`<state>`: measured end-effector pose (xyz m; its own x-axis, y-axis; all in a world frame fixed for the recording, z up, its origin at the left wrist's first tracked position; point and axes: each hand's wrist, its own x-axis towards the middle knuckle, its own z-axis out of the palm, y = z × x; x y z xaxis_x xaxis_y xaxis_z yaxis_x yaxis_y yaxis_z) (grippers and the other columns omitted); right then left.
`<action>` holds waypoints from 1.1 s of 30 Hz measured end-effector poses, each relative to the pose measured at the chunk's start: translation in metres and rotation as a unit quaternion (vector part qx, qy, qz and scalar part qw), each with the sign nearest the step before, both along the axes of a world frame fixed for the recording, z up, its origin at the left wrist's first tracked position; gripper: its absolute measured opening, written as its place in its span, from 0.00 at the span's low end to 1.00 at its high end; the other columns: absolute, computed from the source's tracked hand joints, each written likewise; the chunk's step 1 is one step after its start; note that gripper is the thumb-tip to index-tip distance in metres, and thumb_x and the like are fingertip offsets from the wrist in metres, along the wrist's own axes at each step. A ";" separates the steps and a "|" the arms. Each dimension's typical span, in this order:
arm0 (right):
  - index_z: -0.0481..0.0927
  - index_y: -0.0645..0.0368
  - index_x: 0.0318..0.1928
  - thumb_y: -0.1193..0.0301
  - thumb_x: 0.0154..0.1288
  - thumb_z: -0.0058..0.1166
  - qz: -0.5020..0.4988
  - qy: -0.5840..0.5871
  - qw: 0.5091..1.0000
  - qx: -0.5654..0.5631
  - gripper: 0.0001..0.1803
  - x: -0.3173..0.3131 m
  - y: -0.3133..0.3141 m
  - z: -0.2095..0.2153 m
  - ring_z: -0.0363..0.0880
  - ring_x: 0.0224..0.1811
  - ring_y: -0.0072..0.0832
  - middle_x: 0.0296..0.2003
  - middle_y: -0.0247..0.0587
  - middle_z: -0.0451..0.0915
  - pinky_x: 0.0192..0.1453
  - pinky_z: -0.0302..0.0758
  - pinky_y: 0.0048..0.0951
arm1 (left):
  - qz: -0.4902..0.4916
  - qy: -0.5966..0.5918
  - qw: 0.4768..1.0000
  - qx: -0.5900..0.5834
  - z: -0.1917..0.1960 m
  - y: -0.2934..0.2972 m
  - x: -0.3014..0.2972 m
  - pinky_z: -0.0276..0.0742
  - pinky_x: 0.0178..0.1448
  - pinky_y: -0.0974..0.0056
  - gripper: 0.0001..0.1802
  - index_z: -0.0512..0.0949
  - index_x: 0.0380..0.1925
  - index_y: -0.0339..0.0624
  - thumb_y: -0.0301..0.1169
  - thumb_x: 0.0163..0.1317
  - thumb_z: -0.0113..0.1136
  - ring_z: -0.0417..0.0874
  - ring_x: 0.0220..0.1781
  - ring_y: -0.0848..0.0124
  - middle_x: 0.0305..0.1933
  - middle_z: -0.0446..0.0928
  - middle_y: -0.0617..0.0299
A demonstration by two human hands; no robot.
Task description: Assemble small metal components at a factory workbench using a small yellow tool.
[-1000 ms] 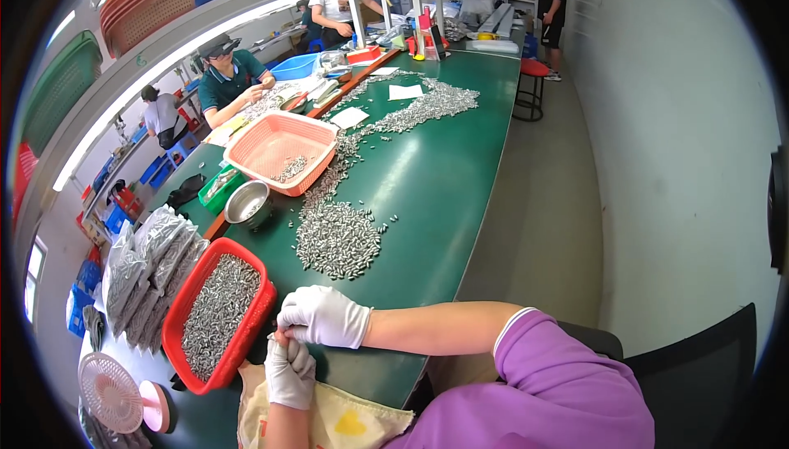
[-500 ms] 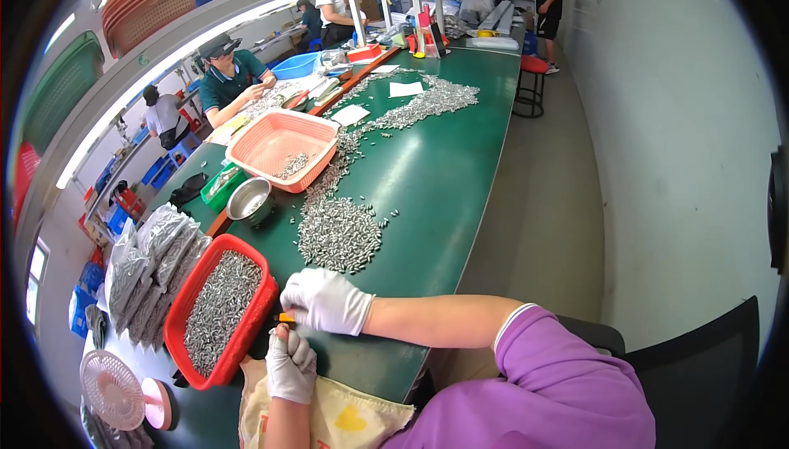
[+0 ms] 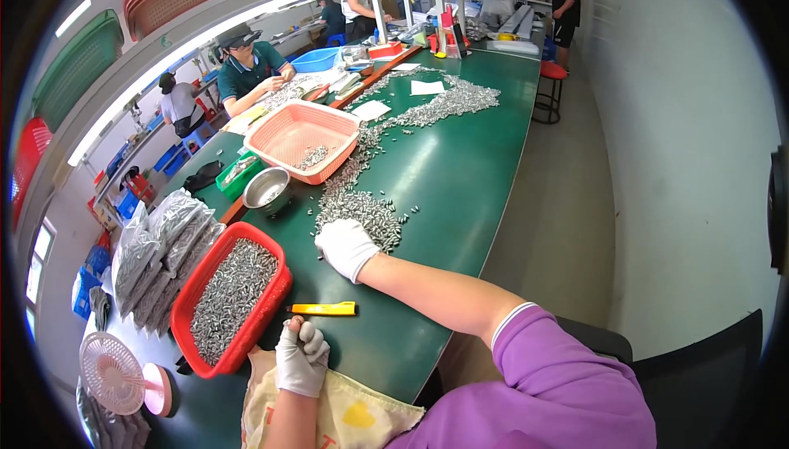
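Observation:
My right hand (image 3: 347, 248), in a white glove, reaches to the near edge of a pile of small silvery metal pieces (image 3: 374, 212) on the green table. Its fingertips are turned away, so I cannot see whether they hold a piece. My left hand (image 3: 302, 359), gloved with the thumb tip bare, is closed with curled fingers near the table's front; anything inside is hidden. Just beyond it lies a yellow utility knife (image 3: 325, 308). To the left, a red basket (image 3: 283, 280) holds many similar metal pieces. A cream cloth (image 3: 349, 404) lies under my left forearm.
Beyond the red basket are a steel bowl (image 3: 267, 190), a green tray (image 3: 238, 171) and a pink basket (image 3: 271, 141). Grey packed bags (image 3: 160, 260) and a pink fan (image 3: 115, 373) stand at left. A co-worker (image 3: 251, 71) sits across the table.
My right hand has moved away from beside my left hand, forward to the metal pile, uncovering the yellow knife. My left hand remains closed near the red basket. The view has shifted slightly.

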<state>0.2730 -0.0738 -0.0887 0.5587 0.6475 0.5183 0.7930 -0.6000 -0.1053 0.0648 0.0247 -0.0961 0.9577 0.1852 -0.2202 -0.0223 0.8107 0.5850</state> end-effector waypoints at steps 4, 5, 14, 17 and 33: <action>0.85 0.54 0.24 0.68 0.52 0.56 0.022 -0.012 1.000 0.014 0.07 0.004 -0.004 -0.004 0.82 0.28 0.44 0.24 0.49 0.81 0.35 0.78 0.42 | 0.000 -0.001 0.999 0.034 0.001 -0.003 -0.001 0.54 0.21 0.76 0.08 0.74 0.30 0.49 0.38 0.65 0.60 0.58 0.19 0.81 0.22 0.63 0.72; 0.85 0.54 0.24 0.68 0.51 0.57 0.022 -0.016 1.000 0.012 0.06 0.004 -0.004 -0.003 0.83 0.31 0.43 0.25 0.48 0.82 0.35 0.78 0.41 | 0.001 0.000 0.999 0.038 0.000 -0.002 -0.001 0.54 0.21 0.76 0.09 0.74 0.30 0.50 0.38 0.66 0.60 0.59 0.20 0.81 0.23 0.64 0.72; 0.84 0.58 0.30 0.69 0.59 0.50 -0.019 -0.013 0.998 -0.055 0.10 0.002 -0.001 -0.004 0.81 0.37 0.40 0.32 0.47 0.80 0.38 0.77 0.40 | -0.004 0.019 0.994 0.108 0.002 -0.006 0.000 0.58 0.22 0.76 0.09 0.70 0.33 0.53 0.36 0.64 0.62 0.64 0.21 0.81 0.26 0.68 0.70; 0.83 0.55 0.27 0.69 0.57 0.54 0.054 0.021 0.997 0.055 0.07 0.002 -0.016 0.009 0.81 0.35 0.40 0.30 0.45 0.80 0.40 0.77 0.39 | -0.025 0.022 0.994 0.105 0.007 -0.012 0.004 0.57 0.23 0.77 0.08 0.70 0.33 0.53 0.35 0.64 0.61 0.62 0.21 0.81 0.29 0.70 0.68; 0.81 0.60 0.40 0.72 0.60 0.62 0.347 0.475 0.804 0.086 0.08 -0.061 -0.023 0.039 0.81 0.40 0.27 0.36 0.40 0.82 0.48 0.76 0.27 | -0.039 -0.080 0.994 -0.058 0.000 -0.002 -0.006 0.59 0.30 0.75 0.09 0.73 0.41 0.49 0.32 0.64 0.61 0.63 0.25 0.80 0.35 0.72 0.68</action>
